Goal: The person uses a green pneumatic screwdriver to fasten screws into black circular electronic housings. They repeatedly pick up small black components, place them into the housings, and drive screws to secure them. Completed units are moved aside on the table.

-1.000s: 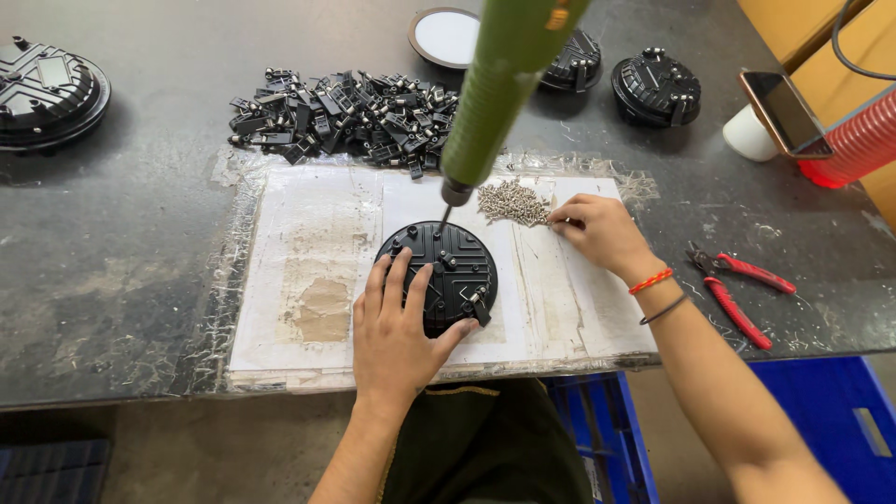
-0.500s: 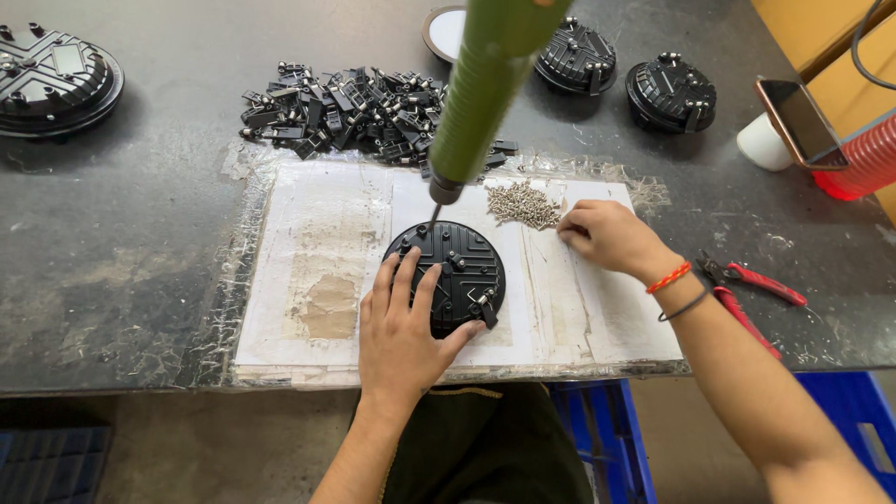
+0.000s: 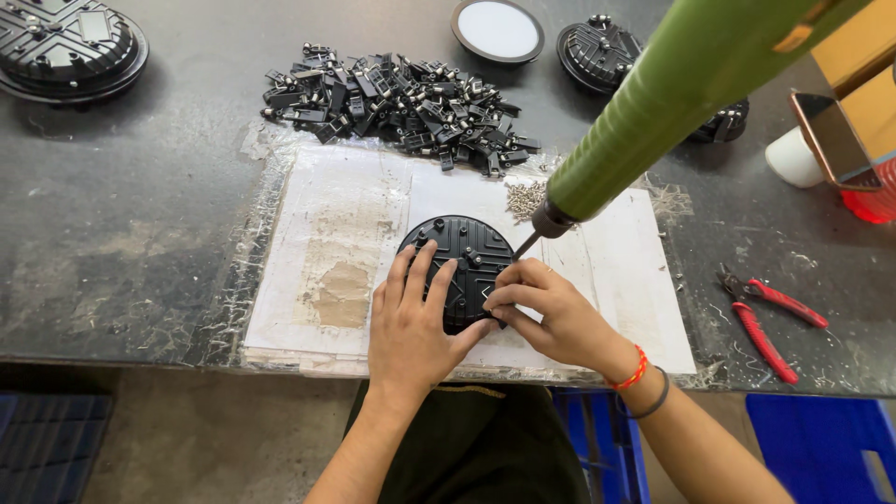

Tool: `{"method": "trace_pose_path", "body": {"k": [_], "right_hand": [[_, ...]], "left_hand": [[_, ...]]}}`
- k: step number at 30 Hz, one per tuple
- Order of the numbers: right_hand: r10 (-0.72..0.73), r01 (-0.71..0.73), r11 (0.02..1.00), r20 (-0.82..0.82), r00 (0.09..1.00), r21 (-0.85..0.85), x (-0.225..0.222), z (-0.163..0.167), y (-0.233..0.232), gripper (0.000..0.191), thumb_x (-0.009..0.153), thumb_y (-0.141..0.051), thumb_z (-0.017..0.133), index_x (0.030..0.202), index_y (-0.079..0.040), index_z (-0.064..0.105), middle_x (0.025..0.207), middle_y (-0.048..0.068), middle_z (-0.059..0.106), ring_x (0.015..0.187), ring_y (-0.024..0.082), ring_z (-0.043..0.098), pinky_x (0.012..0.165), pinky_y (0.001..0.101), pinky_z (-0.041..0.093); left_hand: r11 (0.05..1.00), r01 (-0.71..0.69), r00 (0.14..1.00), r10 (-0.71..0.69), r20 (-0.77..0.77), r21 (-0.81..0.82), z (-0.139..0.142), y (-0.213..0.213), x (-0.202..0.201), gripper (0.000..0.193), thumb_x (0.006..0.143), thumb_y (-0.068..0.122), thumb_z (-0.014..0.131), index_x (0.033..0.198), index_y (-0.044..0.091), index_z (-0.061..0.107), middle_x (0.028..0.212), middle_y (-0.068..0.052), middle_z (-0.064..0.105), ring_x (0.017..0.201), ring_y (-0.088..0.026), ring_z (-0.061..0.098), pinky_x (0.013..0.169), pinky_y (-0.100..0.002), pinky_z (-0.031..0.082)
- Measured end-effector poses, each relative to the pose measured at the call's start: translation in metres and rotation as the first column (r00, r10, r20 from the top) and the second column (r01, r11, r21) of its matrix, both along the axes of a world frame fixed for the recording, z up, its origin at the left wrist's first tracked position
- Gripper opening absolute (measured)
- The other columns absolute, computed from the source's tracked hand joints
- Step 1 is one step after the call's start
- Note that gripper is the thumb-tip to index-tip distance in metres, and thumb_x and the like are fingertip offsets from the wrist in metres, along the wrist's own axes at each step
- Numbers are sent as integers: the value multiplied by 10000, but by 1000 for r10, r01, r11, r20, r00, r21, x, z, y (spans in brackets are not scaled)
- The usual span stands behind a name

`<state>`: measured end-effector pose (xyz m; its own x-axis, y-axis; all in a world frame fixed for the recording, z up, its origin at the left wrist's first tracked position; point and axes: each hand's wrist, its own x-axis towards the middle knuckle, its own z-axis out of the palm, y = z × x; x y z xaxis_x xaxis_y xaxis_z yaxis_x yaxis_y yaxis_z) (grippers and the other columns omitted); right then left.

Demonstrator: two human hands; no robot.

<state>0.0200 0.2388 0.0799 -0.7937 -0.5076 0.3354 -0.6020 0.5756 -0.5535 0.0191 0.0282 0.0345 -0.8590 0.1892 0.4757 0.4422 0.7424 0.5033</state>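
Presently the round black housing (image 3: 459, 266) lies on the white mat (image 3: 327, 233) on the tabletop (image 3: 121, 224) — left hand (image 3: 411, 327) flat on it, grip open. Right hand (image 3: 546, 313) pinches something small at its edge, seemingly a screw. Hanging green screwdriver (image 3: 653, 112) unused — fastening appears unfinished; screws (image 3: 525, 198) and clips (image 3: 401, 98) remain.

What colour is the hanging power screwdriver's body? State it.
Olive green, on the hanging power screwdriver; the head view shows it.

bright even overhead light, soft shadows (near green tool (image 3: 672, 103) blurred).
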Motion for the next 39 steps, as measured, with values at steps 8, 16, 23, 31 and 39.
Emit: {"method": "trace_pose_path", "body": {"k": [8, 16, 23, 31, 39], "right_hand": [[30, -40, 996, 129, 991, 75, -12, 19, -3, 109, 869, -45, 726, 975, -47, 705, 995, 87, 623, 871, 253, 646, 772, 356, 552], [77, -133, 935, 177, 981, 330, -23, 40, -10, 93, 844, -59, 698, 934, -61, 723, 969, 91, 647, 905, 299, 661, 803, 415, 543], [107, -194, 928, 270, 957, 317, -35, 42, -8, 101, 823, -61, 715, 916, -76, 752, 962, 74, 684, 898, 280, 687, 805, 393, 565], [110, -129, 990, 243, 964, 64, -27, 17, 3, 118, 824, 19, 723, 927, -38, 713, 993, 69, 677, 857, 221, 709, 748, 327, 606], [-82, 198, 877, 270, 959, -438, -24, 59, 14, 264, 888, -39, 786, 1076, -30, 601, 1023, 54, 638, 947, 164, 635, 888, 344, 583]], "left_hand": [[1000, 5, 1000, -6, 14, 14, 0, 0, 1, 820, 679, 561, 846, 1310, 85, 630, 1493, -136, 491, 1428, -337, 377, 1092, -513, 354], [1000, 10, 1000, -11, 20, 25, -1, 0, 1, 817, 683, 559, 848, 1307, 80, 629, 1482, -137, 500, 1423, -335, 383, 1086, -515, 361], [999, 14, 1000, -15, 28, 30, 2, -1, 2, 816, 683, 565, 845, 1304, 82, 628, 1483, -132, 493, 1422, -334, 379, 1084, -514, 358], [999, 14, 999, -15, 36, 29, 2, -1, 2, 818, 675, 556, 843, 1311, 90, 625, 1490, -131, 489, 1432, -333, 369, 1096, -509, 351], [999, 12, 999, -13, 33, 35, 1, 0, 1, 836, 683, 587, 845, 1313, 84, 624, 1484, -142, 488, 1430, -346, 369, 1096, -518, 343]]}}
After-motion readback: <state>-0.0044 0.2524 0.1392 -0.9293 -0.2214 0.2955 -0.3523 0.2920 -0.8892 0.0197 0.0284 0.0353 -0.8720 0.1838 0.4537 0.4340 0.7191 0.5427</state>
